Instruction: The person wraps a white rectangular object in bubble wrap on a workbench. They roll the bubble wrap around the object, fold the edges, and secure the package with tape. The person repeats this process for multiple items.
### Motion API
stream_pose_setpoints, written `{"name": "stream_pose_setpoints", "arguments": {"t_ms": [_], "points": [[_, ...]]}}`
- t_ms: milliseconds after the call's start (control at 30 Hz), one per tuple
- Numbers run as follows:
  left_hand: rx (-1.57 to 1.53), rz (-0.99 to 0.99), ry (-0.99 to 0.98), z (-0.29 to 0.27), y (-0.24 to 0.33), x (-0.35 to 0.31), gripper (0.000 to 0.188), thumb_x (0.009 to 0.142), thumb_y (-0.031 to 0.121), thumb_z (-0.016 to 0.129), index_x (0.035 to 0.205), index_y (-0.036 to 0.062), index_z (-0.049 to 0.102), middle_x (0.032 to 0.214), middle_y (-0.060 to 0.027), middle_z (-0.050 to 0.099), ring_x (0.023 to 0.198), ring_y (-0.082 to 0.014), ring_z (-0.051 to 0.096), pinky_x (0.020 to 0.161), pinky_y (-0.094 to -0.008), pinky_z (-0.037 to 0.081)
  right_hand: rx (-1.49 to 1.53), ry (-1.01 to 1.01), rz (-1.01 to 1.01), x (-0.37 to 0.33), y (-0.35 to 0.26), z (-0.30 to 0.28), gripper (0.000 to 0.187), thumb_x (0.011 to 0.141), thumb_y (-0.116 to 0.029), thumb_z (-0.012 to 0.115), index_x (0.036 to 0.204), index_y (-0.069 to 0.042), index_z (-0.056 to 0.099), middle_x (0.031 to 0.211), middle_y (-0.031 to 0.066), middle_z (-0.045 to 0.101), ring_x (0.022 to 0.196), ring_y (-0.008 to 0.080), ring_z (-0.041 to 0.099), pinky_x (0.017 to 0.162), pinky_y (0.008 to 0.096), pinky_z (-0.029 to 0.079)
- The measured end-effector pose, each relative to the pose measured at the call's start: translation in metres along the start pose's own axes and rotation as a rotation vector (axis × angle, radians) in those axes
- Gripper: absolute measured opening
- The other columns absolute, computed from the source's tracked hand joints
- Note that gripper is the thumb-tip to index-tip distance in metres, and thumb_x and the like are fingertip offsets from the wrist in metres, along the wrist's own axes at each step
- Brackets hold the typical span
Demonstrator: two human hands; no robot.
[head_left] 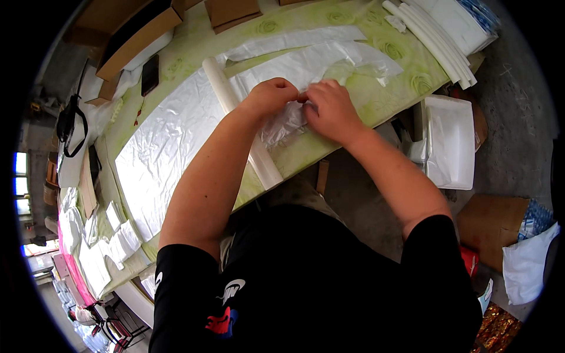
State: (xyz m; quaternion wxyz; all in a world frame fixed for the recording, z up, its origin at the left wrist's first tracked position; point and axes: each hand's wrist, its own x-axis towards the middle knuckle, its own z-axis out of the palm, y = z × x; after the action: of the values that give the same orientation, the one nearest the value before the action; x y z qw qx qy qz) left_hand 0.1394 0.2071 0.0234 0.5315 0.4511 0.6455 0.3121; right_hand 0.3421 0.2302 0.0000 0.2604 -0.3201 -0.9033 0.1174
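My left hand (271, 97) is closed in a pinch, its fingertips almost meeting those of my right hand (332, 112). The right hand's fingers are curled too. Crumpled clear plastic film (285, 126) bunches at and below the fingertips, gripped between the hands; the exact pinch points are partly hidden. A white roll (268, 167) lies slantwise across the table, passing under my left wrist. Thin, shiny plastic sheeting (162, 144) spreads flat to the left of the roll, and more sheeting (276, 65) lies beyond my hands.
A green patterned cloth (382, 106) covers the table. At the far left are an open cardboard box (141, 35) and a phone (150, 75). White tubes (432, 41) lie at the far right. Below the right edge stands a white bin (459, 141); folded white pieces (120, 241) lie near left.
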Motion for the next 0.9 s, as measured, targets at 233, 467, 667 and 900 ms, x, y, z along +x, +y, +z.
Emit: {"name": "stream_pose_setpoints", "arguments": {"t_ms": [233, 467, 667, 900], "points": [[0.239, 0.001, 0.016, 0.004, 0.002, 0.002, 0.027, 0.085, 0.029, 0.071, 0.100, 0.0073, 0.075, 0.093, -0.0015, 0.071, 0.086, -0.0127, 0.063, 0.079, -0.0303, 0.052, -0.292, 0.299, 0.363, 0.042, 0.050, 0.027, 0.070, 0.087, -0.020, 0.069, 0.154, -0.018, 0.049, 0.157, 0.0103, 0.048, 0.130, 0.0329, 0.050, 0.106, 0.0489, 0.043], [-0.367, 0.058, 0.300, 0.018, 0.039, 0.028, 0.050, 0.092, 0.039, 0.077, 0.126, 0.0058, 0.062, 0.106, -0.0053, 0.067, 0.097, -0.0172, 0.061, 0.086, -0.0339, 0.051, -0.216, 0.282, -0.084, 0.037, 0.037, 0.021, 0.069, 0.081, -0.015, 0.072, 0.146, -0.031, 0.057, 0.157, 0.0070, 0.048, 0.127, 0.0308, 0.050, 0.105, 0.0460, 0.042], [-0.780, 0.178, 0.386, -0.008, 0.032, 0.001, 0.019, 0.096, 0.022, 0.074, 0.105, 0.0107, 0.061, 0.092, -0.0006, 0.059, 0.083, -0.0134, 0.055, 0.080, -0.0331, 0.051, -0.232, 0.364, 0.372, 0.045, 0.049, 0.026, 0.065, 0.084, -0.015, 0.066, 0.147, -0.023, 0.057, 0.157, 0.0126, 0.047, 0.136, 0.0342, 0.045, 0.111, 0.0502, 0.038], [-0.499, 0.130, 0.644, -0.143, -0.037, -0.130, 0.041, 0.095, 0.016, 0.074, 0.132, 0.0105, 0.061, 0.097, 0.0012, 0.064, 0.087, -0.0080, 0.060, 0.075, -0.0271, 0.049, -0.225, 0.452, 0.357, 0.038, 0.068, 0.033, 0.057, 0.084, -0.017, 0.067, 0.140, -0.019, 0.062, 0.150, 0.0125, 0.054, 0.135, 0.0367, 0.047, 0.108, 0.0548, 0.042]]}}
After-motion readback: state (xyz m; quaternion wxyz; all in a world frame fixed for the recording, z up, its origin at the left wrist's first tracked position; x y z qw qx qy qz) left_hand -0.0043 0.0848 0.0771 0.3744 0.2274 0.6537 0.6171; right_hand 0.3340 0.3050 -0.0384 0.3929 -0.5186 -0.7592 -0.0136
